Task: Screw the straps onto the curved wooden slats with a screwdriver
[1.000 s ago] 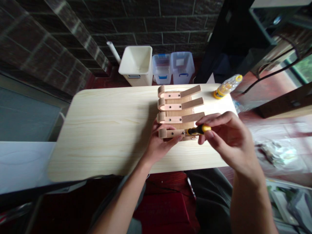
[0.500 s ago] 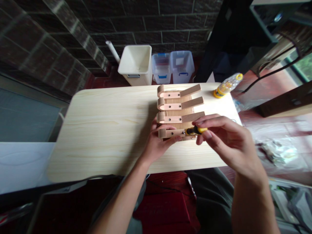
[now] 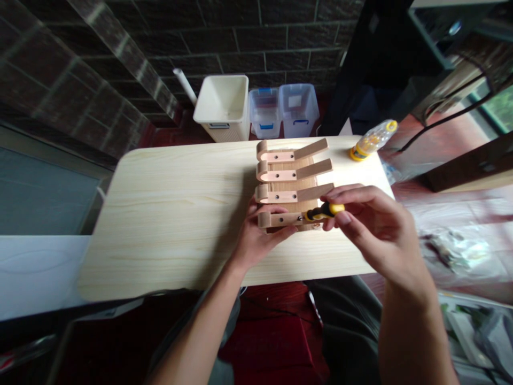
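A wooden hook rack [image 3: 306, 184] lies on the table, with several curved wooden hooks across its board and dark screws in them. My left hand [image 3: 260, 235] is closed round the nearest hook [image 3: 270, 219], thumb on the near side and fingers on the far side. Between the thumb and fingertips of my right hand [image 3: 372, 224] is the yellow end of a short black and yellow screwdriver [image 3: 323, 212]. Its tip points left at a screw [image 3: 300, 218] in that nearest hook; whether it sits in the screw head is too small to tell.
A clear bottle-shaped case with yellow ends [image 3: 372, 141] stands at the table's back right corner. The pale wooden table [image 3: 168, 214] stretches left of the rack. Behind it are a cream bin [image 3: 222, 101] and two clear plastic boxes, one nearer [image 3: 264, 112] the bin.
The fingers of my right hand have shifted on the screwdriver, and more of its handle shows. My left hand keeps its hold on the hook. The whole view has moved very slightly.
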`<action>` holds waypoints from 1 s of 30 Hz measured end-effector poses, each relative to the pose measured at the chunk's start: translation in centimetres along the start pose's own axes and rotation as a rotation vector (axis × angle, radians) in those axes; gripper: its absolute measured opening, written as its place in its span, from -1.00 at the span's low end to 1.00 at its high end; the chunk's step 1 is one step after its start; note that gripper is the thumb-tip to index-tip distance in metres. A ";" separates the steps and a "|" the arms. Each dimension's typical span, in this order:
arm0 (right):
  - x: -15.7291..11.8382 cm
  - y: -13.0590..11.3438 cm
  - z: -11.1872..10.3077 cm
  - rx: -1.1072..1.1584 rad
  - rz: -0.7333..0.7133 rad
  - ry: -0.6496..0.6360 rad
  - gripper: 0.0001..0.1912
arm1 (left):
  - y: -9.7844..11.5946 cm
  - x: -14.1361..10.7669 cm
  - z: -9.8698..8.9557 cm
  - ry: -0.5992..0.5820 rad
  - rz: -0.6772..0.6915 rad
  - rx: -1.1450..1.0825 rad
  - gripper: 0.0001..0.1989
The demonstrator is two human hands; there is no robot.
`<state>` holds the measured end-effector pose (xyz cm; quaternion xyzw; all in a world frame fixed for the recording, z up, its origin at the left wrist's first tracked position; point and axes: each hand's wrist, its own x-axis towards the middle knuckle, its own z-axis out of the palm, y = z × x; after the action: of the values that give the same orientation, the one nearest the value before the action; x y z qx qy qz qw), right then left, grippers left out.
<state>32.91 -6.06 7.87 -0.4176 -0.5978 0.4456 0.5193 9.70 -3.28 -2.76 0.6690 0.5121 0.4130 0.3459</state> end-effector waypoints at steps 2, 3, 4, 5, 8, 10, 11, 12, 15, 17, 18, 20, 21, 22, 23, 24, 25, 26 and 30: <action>0.0 -0.1 0.0 -0.004 0.002 0.002 -0.80 | 0.0 0.1 -0.2 -0.002 -0.030 -0.089 -0.63; 0.0 -0.1 0.1 -0.003 0.003 0.000 -0.80 | 0.0 0.1 -0.3 -0.001 -0.052 -0.145 -0.62; 0.0 -0.1 0.1 -0.003 0.003 -0.001 -0.80 | 0.1 0.1 -0.5 0.002 -0.077 -0.199 -0.61; 0.0 -0.1 0.1 -0.003 0.003 -0.001 -0.80 | 0.1 0.0 -0.6 0.004 -0.101 -0.243 -0.61; 0.0 -0.1 0.1 -0.009 0.003 0.009 -0.81 | 0.1 -0.3 -0.7 0.024 -0.144 -0.287 -0.57; -0.1 -0.1 0.0 -0.016 0.003 0.013 -0.81 | 0.0 -0.6 -0.5 0.079 -0.119 -0.302 -0.51; -0.1 -0.1 0.0 -0.018 0.004 0.013 -0.82 | -0.1 -0.7 -0.2 0.115 -0.088 -0.318 -0.45; -0.1 -0.1 0.0 -0.021 0.006 0.012 -0.82 | -0.2 -0.7 0.0 0.145 -0.053 -0.338 -0.37; -0.1 -0.1 0.0 -0.024 0.012 0.012 -0.82 | -0.3 -0.6 0.6 0.164 0.010 -0.353 -0.16; -0.1 -0.1 -0.1 -0.022 0.010 0.011 -0.81 | -0.4 -0.3 0.6 0.145 0.013 -0.314 -0.04; -0.1 -0.1 -0.1 -0.021 0.010 0.009 -0.81 | -0.4 -0.2 0.6 0.138 0.014 -0.293 0.02; -0.1 -0.2 -0.1 -0.020 0.010 0.008 -0.81 | -0.5 0.0 0.4 0.114 0.010 -0.255 0.13; 0.0 -0.2 -0.1 -0.021 0.011 0.008 -0.81 | -0.5 0.0 0.2 0.098 0.003 -0.234 0.15; 0.0 -0.2 -0.1 -0.021 0.012 0.009 -0.81 | -0.6 0.1 0.1 0.083 -0.007 -0.212 0.15; -0.1 -0.2 -0.2 -0.021 0.014 0.009 -0.81 | -0.6 0.1 0.0 0.070 -0.018 -0.193 0.14; -0.1 -0.2 -0.2 -0.021 0.017 0.008 -0.81 | -0.7 0.1 -0.2 0.060 -0.030 -0.180 0.13; -0.1 -0.2 -0.2 -0.019 0.022 0.006 -0.81 | -0.8 0.1 -0.2 0.055 -0.040 -0.175 0.12; -0.1 -0.1 -0.2 -0.015 0.027 0.004 -0.82 | -0.9 0.1 -0.3 0.056 -0.046 -0.176 0.11; -0.2 0.0 -0.4 0.000 0.036 0.001 -0.82 | -1.2 0.2 -0.3 0.075 -0.057 -0.187 0.11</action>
<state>33.32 -6.15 7.81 -0.4288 -0.5899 0.4546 0.5113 8.95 -2.75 -3.66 0.6032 0.5027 0.4737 0.3989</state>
